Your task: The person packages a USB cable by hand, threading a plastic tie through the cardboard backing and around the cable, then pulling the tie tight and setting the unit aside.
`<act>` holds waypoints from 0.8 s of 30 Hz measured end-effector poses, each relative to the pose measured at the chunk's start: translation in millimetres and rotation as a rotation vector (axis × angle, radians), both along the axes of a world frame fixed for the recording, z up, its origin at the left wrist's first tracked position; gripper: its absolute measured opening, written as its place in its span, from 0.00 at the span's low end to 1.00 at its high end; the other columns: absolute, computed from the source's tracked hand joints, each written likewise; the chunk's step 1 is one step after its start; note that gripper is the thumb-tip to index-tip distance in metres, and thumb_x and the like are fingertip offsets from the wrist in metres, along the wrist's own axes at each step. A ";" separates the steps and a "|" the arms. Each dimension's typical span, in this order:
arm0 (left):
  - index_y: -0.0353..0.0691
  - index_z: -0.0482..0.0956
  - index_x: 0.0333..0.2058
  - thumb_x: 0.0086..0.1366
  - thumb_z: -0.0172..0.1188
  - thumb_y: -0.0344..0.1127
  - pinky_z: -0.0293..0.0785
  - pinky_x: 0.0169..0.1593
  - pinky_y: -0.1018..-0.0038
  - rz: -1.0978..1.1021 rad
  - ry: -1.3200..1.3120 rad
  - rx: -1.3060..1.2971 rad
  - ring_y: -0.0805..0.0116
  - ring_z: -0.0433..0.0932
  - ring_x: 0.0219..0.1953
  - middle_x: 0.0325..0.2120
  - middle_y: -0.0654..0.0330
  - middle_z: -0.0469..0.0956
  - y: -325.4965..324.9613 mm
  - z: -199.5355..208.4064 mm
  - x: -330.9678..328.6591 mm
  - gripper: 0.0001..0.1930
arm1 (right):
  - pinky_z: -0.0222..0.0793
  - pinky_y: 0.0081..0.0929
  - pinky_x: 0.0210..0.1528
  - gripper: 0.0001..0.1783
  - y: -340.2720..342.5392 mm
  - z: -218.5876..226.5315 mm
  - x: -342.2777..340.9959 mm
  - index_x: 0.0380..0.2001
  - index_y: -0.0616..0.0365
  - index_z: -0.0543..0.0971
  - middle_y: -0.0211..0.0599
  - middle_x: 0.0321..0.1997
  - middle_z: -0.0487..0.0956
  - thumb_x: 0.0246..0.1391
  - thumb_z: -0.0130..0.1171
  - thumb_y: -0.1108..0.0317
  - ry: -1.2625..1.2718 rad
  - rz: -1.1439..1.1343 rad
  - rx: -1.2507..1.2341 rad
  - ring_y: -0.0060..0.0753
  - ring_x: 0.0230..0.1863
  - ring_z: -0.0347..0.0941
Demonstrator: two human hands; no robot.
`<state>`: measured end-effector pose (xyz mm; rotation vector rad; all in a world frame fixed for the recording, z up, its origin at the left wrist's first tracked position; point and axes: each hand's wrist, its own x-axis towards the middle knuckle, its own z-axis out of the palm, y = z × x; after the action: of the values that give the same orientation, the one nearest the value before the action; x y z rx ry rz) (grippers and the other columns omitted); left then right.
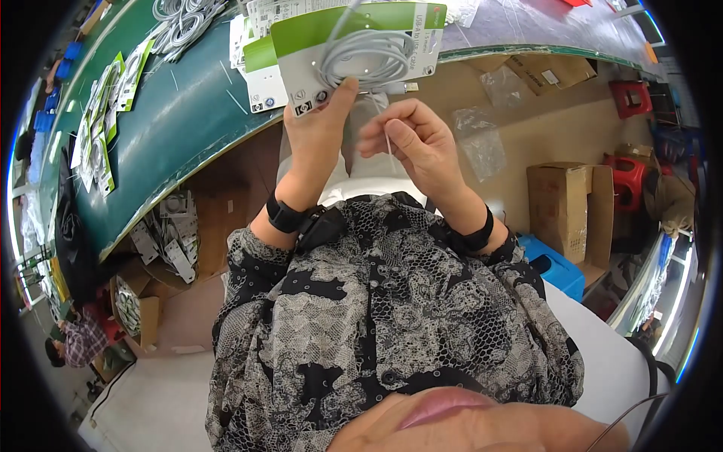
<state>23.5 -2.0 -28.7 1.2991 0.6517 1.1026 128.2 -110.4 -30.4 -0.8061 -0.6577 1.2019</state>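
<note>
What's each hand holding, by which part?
Left hand: green-and-white cable card, by its lower edge. Right hand: thin white strip, apparently pinched partway along.

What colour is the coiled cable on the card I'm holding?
The cable is whitish grey, best seen in the head view.

The green table (166,124) carries coiled cables (183,29) and carded cables (98,132).

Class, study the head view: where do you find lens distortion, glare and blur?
Head view, distortion: the green table shows a bowed edge, and the corners fall to black; head view, glare: a light strip near the right rim looks blown white; head view, blur: the fingertips of the right hand look slightly smeared, while the cable card looks crisper.
</note>
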 end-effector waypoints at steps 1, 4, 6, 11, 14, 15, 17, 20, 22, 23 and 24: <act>0.33 0.76 0.40 0.59 0.62 0.28 0.73 0.38 0.79 -0.020 -0.156 -0.166 0.76 0.76 0.34 0.33 0.61 0.79 0.5 -0.9 2.5 0.10 | 0.75 0.24 0.38 0.13 -0.1 3.3 -1.3 0.48 0.60 0.68 0.39 0.39 0.78 0.61 0.52 0.72 0.002 0.002 0.000 0.32 0.34 0.77; 0.33 0.75 0.42 0.59 0.61 0.27 0.73 0.38 0.79 -0.038 -0.218 -0.244 0.77 0.76 0.35 0.35 0.62 0.78 -0.9 -1.2 4.9 0.12 | 0.73 0.23 0.34 0.07 1.7 11.0 -3.7 0.40 0.62 0.73 0.42 0.39 0.78 0.60 0.53 0.71 -0.746 -0.161 0.091 0.27 0.33 0.75; 0.33 0.75 0.42 0.59 0.61 0.27 0.73 0.39 0.79 -0.046 -0.247 -0.283 0.77 0.76 0.35 0.36 0.63 0.78 -1.4 -2.5 3.7 0.12 | 0.73 0.21 0.32 0.07 8.1 17.4 4.4 0.40 0.62 0.73 0.42 0.38 0.78 0.60 0.54 0.72 -0.983 -0.290 0.193 0.24 0.31 0.74; 0.32 0.73 0.45 0.60 0.59 0.27 0.76 0.42 0.76 -0.102 -0.196 -0.297 0.73 0.77 0.37 0.38 0.59 0.77 -6.2 -5.2 -0.5 0.14 | 0.70 0.15 0.28 0.08 17.1 26.4 9.6 0.40 0.64 0.73 0.39 0.35 0.79 0.58 0.56 0.72 -0.762 -0.344 0.213 0.18 0.26 0.71; 0.32 0.72 0.46 0.61 0.58 0.26 0.78 0.44 0.74 -0.145 -0.247 -0.379 0.71 0.77 0.38 0.38 0.58 0.77 -9.0 -2.6 0.4 0.14 | 0.69 0.13 0.26 0.09 18.5 25.6 10.5 0.40 0.64 0.74 0.38 0.34 0.79 0.58 0.57 0.73 -0.436 -0.240 0.134 0.16 0.24 0.70; 0.32 0.72 0.46 0.61 0.57 0.26 0.78 0.44 0.72 -0.153 -0.265 -0.377 0.70 0.77 0.39 0.38 0.57 0.77 -9.4 -2.8 0.9 0.14 | 0.69 0.13 0.25 0.09 19.2 25.0 11.6 0.40 0.64 0.74 0.38 0.33 0.79 0.57 0.57 0.73 -0.457 -0.244 0.147 0.16 0.23 0.70; 0.31 0.71 0.47 0.62 0.56 0.26 0.79 0.45 0.70 -0.166 -0.302 -0.373 0.68 0.78 0.40 0.39 0.56 0.77 -10.2 -3.5 1.5 0.14 | 0.69 0.13 0.25 0.09 20.9 23.2 12.1 0.40 0.65 0.74 0.38 0.32 0.79 0.57 0.57 0.73 -0.477 -0.247 0.160 0.16 0.22 0.70; 0.31 0.70 0.47 0.62 0.56 0.26 0.79 0.45 0.71 -0.168 -0.337 -0.372 0.69 0.78 0.40 0.40 0.56 0.76 -9.2 -6.2 3.9 0.15 | 0.69 0.17 0.24 0.07 24.8 19.3 10.1 0.37 0.63 0.76 0.37 0.29 0.79 0.54 0.59 0.76 -0.911 -0.544 0.190 0.19 0.22 0.71; 0.31 0.70 0.48 0.62 0.56 0.25 0.79 0.46 0.71 -0.168 -0.355 -0.373 0.69 0.78 0.40 0.41 0.56 0.76 -7.8 -8.5 4.9 0.15 | 0.69 0.19 0.24 0.07 25.9 21.6 14.7 0.36 0.62 0.77 0.36 0.28 0.79 0.52 0.60 0.77 -1.117 -0.593 0.209 0.21 0.22 0.72; 0.31 0.70 0.47 0.62 0.56 0.25 0.79 0.46 0.70 -0.147 -0.345 -0.344 0.69 0.77 0.41 0.41 0.56 0.76 -7.0 -9.8 5.1 0.15 | 0.69 0.21 0.24 0.08 26.3 24.0 17.7 0.35 0.61 0.78 0.36 0.27 0.78 0.49 0.60 0.79 -1.324 -0.639 0.229 0.24 0.22 0.72; 0.31 0.70 0.47 0.62 0.57 0.25 0.79 0.47 0.70 -0.126 -0.336 -0.315 0.69 0.77 0.41 0.42 0.56 0.76 -6.2 -11.0 5.3 0.15 | 0.69 0.23 0.25 0.09 26.5 26.0 19.4 0.34 0.60 0.79 0.36 0.26 0.78 0.47 0.61 0.80 -1.532 -0.683 0.249 0.26 0.22 0.73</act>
<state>28.8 -8.2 -39.7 0.8493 0.4618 1.0359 147.6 -83.9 -4.4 -1.5149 -1.5219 -0.3241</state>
